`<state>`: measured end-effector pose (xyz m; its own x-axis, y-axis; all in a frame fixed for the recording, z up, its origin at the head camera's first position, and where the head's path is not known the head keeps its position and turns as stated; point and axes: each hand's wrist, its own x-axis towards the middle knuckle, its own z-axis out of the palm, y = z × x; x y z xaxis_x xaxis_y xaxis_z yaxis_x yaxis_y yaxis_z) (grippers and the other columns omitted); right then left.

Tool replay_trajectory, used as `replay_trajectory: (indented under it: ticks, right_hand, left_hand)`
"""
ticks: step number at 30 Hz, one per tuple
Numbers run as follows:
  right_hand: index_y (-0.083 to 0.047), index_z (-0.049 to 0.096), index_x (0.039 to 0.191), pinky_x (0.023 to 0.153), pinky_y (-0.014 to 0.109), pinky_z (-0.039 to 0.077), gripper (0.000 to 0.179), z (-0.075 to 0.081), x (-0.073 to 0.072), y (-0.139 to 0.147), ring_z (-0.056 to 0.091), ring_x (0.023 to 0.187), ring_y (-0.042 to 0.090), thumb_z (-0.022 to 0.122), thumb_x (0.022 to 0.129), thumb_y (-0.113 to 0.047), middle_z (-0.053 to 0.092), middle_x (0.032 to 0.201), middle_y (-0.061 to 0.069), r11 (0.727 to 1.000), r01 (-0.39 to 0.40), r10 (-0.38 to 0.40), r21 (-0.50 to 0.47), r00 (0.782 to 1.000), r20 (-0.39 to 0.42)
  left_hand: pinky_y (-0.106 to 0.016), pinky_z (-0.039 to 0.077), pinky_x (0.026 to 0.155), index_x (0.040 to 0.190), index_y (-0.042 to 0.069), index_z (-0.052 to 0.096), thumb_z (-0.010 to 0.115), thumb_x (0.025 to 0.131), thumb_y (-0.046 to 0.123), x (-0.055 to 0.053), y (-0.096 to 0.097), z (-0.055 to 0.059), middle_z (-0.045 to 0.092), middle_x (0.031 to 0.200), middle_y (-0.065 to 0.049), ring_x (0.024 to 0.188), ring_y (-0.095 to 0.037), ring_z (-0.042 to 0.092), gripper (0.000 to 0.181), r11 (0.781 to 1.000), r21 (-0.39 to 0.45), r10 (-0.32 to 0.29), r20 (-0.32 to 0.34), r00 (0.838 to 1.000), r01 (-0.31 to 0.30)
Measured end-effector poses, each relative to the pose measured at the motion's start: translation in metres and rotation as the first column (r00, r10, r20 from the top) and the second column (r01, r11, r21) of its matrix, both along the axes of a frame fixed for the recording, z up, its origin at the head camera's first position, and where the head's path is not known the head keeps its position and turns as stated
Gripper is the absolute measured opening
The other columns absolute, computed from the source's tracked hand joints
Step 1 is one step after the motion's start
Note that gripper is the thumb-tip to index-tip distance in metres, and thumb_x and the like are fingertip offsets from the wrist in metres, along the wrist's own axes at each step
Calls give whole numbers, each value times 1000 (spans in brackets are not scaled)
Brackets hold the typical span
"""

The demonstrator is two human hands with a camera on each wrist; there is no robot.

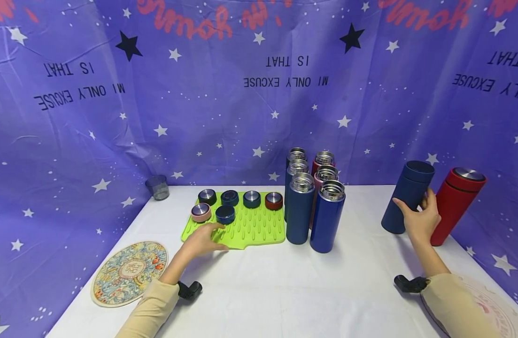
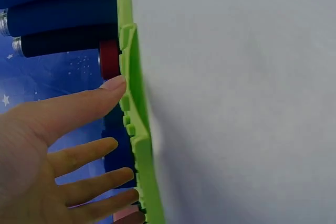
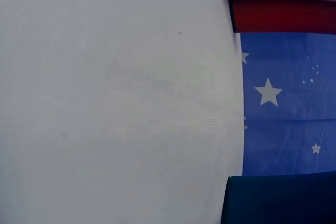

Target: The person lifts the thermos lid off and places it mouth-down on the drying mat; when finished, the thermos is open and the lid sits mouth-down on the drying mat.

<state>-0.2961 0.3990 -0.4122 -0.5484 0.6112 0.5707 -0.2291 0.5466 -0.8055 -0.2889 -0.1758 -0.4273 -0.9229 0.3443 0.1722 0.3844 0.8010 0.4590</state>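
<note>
On the right side of the table, my right hand (image 1: pixel 420 220) grips a dark blue thermos (image 1: pixel 406 197) with its lid on, thumb on the near side. In the right wrist view that blue thermos (image 3: pixel 283 200) shows at the lower right. A lidded red thermos (image 1: pixel 459 206) stands just beyond my right hand. My left hand (image 1: pixel 204 240) hovers at the front left of a green ribbed mat (image 1: pixel 254 234), fingers spread, holding nothing. Closest to its fingers is a blue lid (image 1: pixel 225 214); a pink lid (image 1: pixel 201 212) sits left of it, and several more lids line the back.
Several lidless thermoses stand grouped right of the mat, including a bright blue one (image 1: pixel 328 218) in front. A patterned oval placemat (image 1: pixel 129 272) lies at left, a pale one (image 1: pixel 491 300) at right under my sleeve. A grey translucent cup (image 1: pixel 158 188) stands at the back left corner.
</note>
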Motion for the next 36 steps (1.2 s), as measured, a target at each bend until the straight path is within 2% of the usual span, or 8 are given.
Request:
replay_trajectory:
  ticks: [6,10,12,17,20,23,29,36]
  right_hand:
    - [-25,45,143,105,29,41,80,0,8,-1,55,121,20,85,74,-20,55,137,6,1000,-13,13,9,1000,-19]
    - [-27,49,141,99,29,46,81,9,19,-5,59,115,12,88,70,-20,58,134,6,999,-15,15,34,1000,-22]
    - [-28,50,140,94,24,49,82,15,26,-9,60,110,6,89,68,-18,59,132,6,999,-20,21,49,1000,-18]
    - [-28,50,141,75,8,49,86,30,48,-23,62,106,3,91,66,-14,60,129,11,994,-95,93,58,994,49]
    - [-29,48,142,73,7,48,88,38,64,-35,61,111,10,90,67,-13,58,132,11,986,-162,156,46,982,108]
    - [-29,44,145,75,8,48,89,46,80,-48,60,115,12,88,70,-13,54,137,10,971,-227,215,68,965,153]
    - [-26,40,148,76,9,48,89,57,111,-75,60,106,0,87,72,-15,56,133,18,925,-329,291,188,935,203]
    - [-18,47,144,75,6,47,92,62,130,-105,55,97,-15,91,64,-12,63,122,20,863,-418,377,284,907,189]
  left_hand:
    - [-50,46,96,123,3,63,85,72,26,4,5,6,63,122,-14,115,-36,57,60,999,44,2,-31,1000,-1]
    - [-51,46,96,125,4,62,83,75,27,8,10,14,62,125,-13,115,-36,56,59,998,56,-15,-59,998,19]
    - [-52,47,95,126,6,61,82,76,30,10,13,19,61,126,-12,116,-36,56,60,998,56,-22,-75,997,26]
    - [-50,48,94,128,9,61,80,79,34,18,25,34,61,128,-10,117,-32,56,58,997,65,-42,-145,989,51]
    - [-50,45,98,128,9,60,79,80,34,22,33,43,60,128,-9,119,-30,55,57,993,78,-72,-202,977,90]
    - [-49,44,100,129,9,60,79,80,34,27,42,52,60,128,-8,120,-30,54,58,988,91,-100,-243,965,126]
    - [-49,45,99,134,14,56,78,81,36,38,59,69,56,134,-5,122,-30,51,61,977,132,-126,-272,954,166]
    - [-45,44,101,143,18,47,77,82,37,46,79,87,52,139,-2,126,-23,49,70,956,179,-168,-321,932,234]
